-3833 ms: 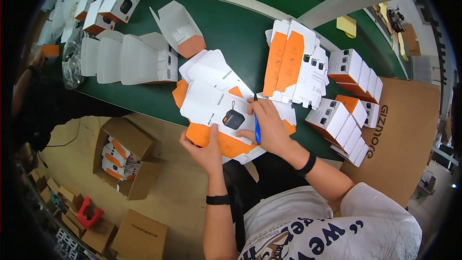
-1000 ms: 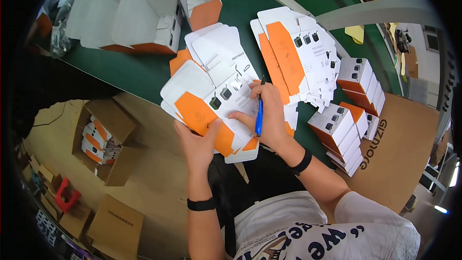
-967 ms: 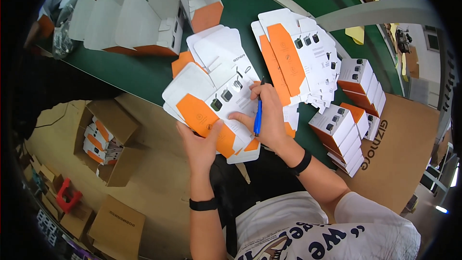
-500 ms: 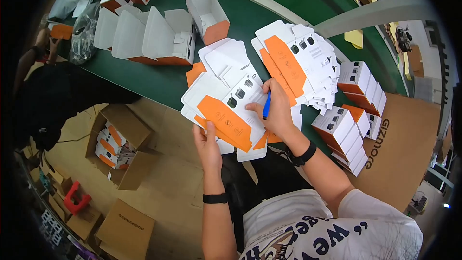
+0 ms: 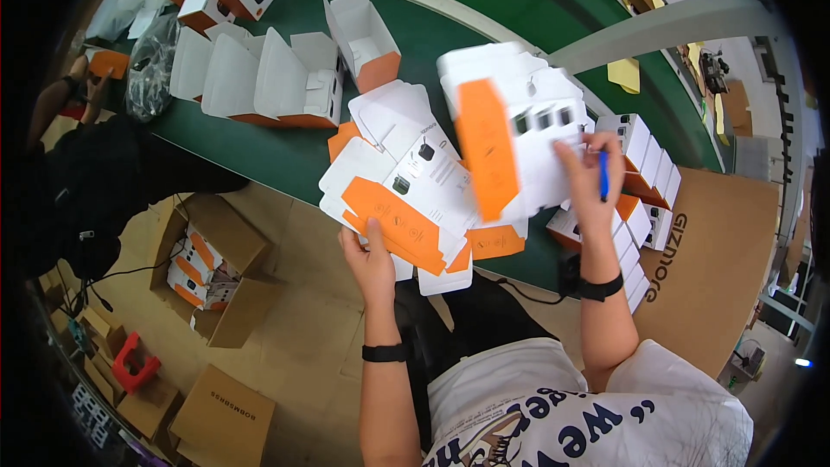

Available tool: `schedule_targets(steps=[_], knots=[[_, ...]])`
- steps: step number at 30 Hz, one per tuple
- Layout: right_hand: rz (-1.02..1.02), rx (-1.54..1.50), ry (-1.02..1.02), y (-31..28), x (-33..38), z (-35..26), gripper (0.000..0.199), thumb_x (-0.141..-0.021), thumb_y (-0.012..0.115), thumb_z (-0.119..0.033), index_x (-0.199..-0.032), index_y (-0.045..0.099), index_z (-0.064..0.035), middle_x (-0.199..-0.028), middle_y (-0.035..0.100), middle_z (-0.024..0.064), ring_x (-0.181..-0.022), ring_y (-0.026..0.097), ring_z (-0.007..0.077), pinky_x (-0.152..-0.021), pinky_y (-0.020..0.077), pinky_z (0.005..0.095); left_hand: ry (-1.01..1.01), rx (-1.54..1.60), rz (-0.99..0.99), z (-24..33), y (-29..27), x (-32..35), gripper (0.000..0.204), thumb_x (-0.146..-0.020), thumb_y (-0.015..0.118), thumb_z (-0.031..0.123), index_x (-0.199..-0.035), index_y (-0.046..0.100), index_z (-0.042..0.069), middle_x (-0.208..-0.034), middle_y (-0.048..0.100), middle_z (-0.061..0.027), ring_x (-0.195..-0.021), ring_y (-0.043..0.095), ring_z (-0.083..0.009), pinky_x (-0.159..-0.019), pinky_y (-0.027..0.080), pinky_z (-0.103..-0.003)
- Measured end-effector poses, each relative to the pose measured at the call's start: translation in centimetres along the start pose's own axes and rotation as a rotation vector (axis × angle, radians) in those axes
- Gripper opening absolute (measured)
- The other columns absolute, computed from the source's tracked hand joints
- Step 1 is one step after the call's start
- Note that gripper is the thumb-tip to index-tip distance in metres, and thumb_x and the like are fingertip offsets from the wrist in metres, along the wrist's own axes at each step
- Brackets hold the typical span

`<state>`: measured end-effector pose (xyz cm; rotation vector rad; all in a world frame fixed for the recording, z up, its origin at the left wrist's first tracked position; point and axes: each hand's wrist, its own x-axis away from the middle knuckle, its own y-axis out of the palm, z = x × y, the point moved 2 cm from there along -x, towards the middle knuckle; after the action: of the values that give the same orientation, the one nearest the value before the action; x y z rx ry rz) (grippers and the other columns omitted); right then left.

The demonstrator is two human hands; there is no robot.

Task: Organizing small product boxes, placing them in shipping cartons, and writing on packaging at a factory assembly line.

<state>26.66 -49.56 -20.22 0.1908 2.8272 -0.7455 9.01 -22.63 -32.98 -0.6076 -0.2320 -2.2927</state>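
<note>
My left hand [image 5: 370, 261] pinches the near edge of a flattened white-and-orange carton [image 5: 432, 186], which lies on other flat cartons overhanging the table's front edge. Off to the right, my right hand [image 5: 594, 195] grips the right edge of another flattened carton [image 5: 536, 156], blurred by motion and raised over the spot where the fanned stack lay. A blue pen [image 5: 604, 176] is also tucked in the fingers of that hand. Both flat cartons carry small dark product pictures and an orange panel. How many sheets the right hand holds cannot be told.
Open white boxes [image 5: 298, 86] stand at the back left of the green table [image 5: 285, 164], beside a clear plastic bag [image 5: 153, 69]. Closed boxes [image 5: 640, 151] are stacked at right, near a large brown carton [image 5: 709, 268]. Another person's hand [image 5: 99, 86] works at far left.
My right hand has moved right from the near cartons to the fanned stack and now holds a flat carton up from it. The left hand stays on its carton.
</note>
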Motion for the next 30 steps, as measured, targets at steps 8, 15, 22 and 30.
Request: schedule_targets(steps=[8, 15, 22, 30], knots=[[-0.421, -0.167, 0.288, 4.6, 3.2, -2.9, 0.024, -0.107, 0.053, -0.020, -0.110, 0.068, -0.0019, -0.092, 0.066, 0.0048, -0.083, 0.060, 0.0109, -0.075, 0.0483, 0.0272, 0.054, -0.314, 0.032, 0.7, 0.1, -0.4, 0.064, -0.085, 0.085, 0.025, -0.130, 0.048, -0.001, -0.123, 0.045, -0.0180, -0.116, 0.052, -0.0326, -0.096, 0.047, -0.045], [-0.824, -0.224, 0.127, 11.2, 6.4, 1.1, 0.027, -0.087, 0.081, -0.009, -0.075, 0.058, -0.0052, -0.068, 0.060, 0.0005, -0.059, 0.052, 0.0061, -0.053, 0.0385, 0.0237, 0.092, -0.435, -0.002, 1.6, 0.3, -1.0, 0.059, -0.085, 0.082, 0.023, -0.122, 0.046, -0.004, -0.118, 0.046, -0.0201, -0.112, 0.053, -0.0364, -0.096, 0.048, -0.048], [-0.831, -0.125, -0.028, 12.3, 6.2, 2.0, 0.038, -0.083, 0.083, -0.013, -0.064, 0.051, -0.0074, -0.053, 0.048, 0.0011, -0.045, 0.043, 0.0113, -0.046, 0.0312, 0.0269, 0.028, -0.411, 0.023, 2.4, 0.6, -1.0, 0.056, -0.085, 0.082, 0.025, -0.118, 0.048, -0.004, -0.115, 0.046, -0.0185, -0.105, 0.056, -0.0331, -0.091, 0.050, -0.046], [-0.927, 0.027, -0.095, 12.3, 6.0, 1.7, 0.029, -0.084, 0.078, -0.008, -0.071, 0.052, -0.0033, -0.065, 0.058, 0.0079, -0.053, 0.052, 0.0189, -0.052, 0.0411, 0.0305, 0.009, -0.473, 0.012, 3.1, 0.5, -1.1, 0.057, -0.085, 0.083, 0.026, -0.120, 0.048, -0.003, -0.115, 0.045, -0.0174, -0.103, 0.056, -0.0312, -0.090, 0.051, -0.044]])
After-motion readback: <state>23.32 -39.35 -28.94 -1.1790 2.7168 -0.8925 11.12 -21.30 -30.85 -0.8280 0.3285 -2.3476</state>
